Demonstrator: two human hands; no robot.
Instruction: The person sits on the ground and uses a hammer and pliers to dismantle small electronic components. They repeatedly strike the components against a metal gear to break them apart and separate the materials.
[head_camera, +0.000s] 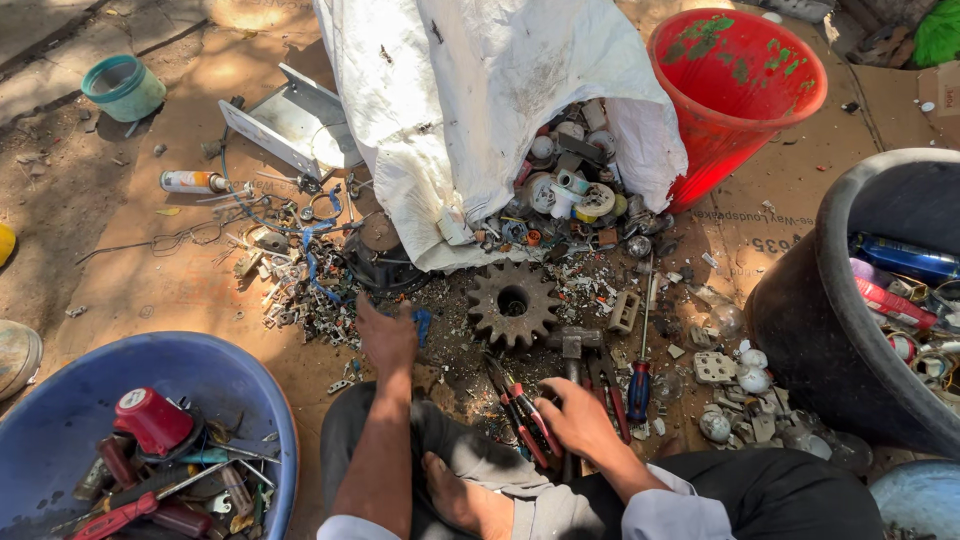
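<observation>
Rusted gear (513, 303) lies before us amid scrap. Our left hand (387, 335) grips a blue fragment (423, 322); our right hand (575, 418) clasps the hammer (573, 345) handle, red pliers (525, 412) alongside.

Gear (513, 302) between hands, sack (480, 110) behind, basin (60, 420) left, tub (850, 330) right.

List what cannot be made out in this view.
- What the left hand grips: its fingers cover the blue piece.
- The hammer handle: the right hand hides it.
- How far the white sack is filled: its cloth covers all but the mouth.
- The blue tub: cut off by the bottom edge.
</observation>
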